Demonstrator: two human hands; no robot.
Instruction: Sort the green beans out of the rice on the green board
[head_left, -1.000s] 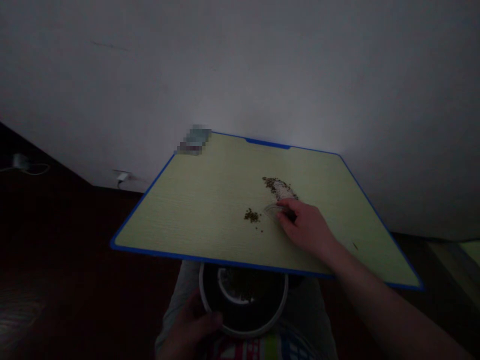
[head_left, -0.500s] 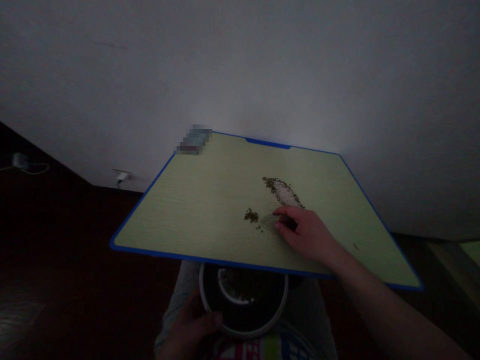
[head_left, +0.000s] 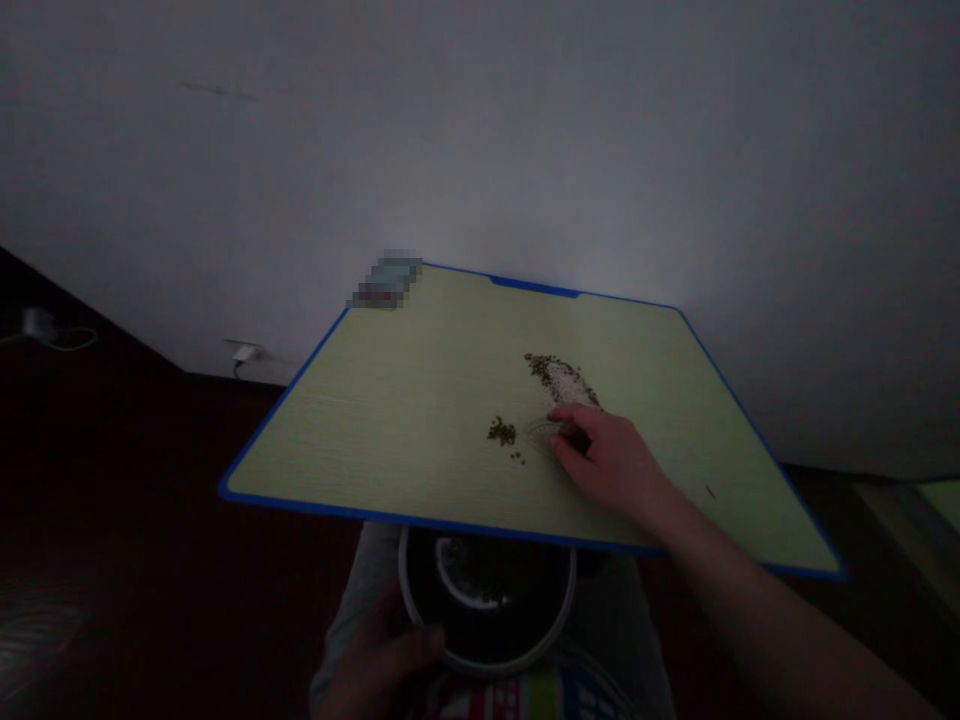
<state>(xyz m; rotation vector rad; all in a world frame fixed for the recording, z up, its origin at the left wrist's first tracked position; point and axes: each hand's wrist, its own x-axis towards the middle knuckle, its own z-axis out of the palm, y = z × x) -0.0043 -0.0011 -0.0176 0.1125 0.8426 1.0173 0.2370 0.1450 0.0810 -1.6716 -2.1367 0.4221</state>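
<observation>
My right hand (head_left: 604, 455) rests low over the table, thumb and fingers curled round a clear, ridged, rounded piece (head_left: 538, 432); its exact kind does not show. To the left of it lies a small heap of green-brown beans or seeds (head_left: 502, 431), with a few loose ones nearby. Just beyond the hand is a bigger pile of pale grains (head_left: 566, 385) edged with more green-brown ones. My left hand (head_left: 390, 650) grips the near left side of a dark round bowl (head_left: 487, 635) with a light rim, held at my lap. Greenish bits lie inside it.
The light green folding table (head_left: 375, 420) has a blue edge and stands against a pale wall (head_left: 480, 130). A blurred flat item (head_left: 388, 282) lies at its far left corner. A plug (head_left: 244, 353) sits in the wall at left. The table's front edge overhangs the bowl.
My right hand and the clear piece have shifted very slightly. The left hand and the bowl stay in place, and the heaps look the same.
</observation>
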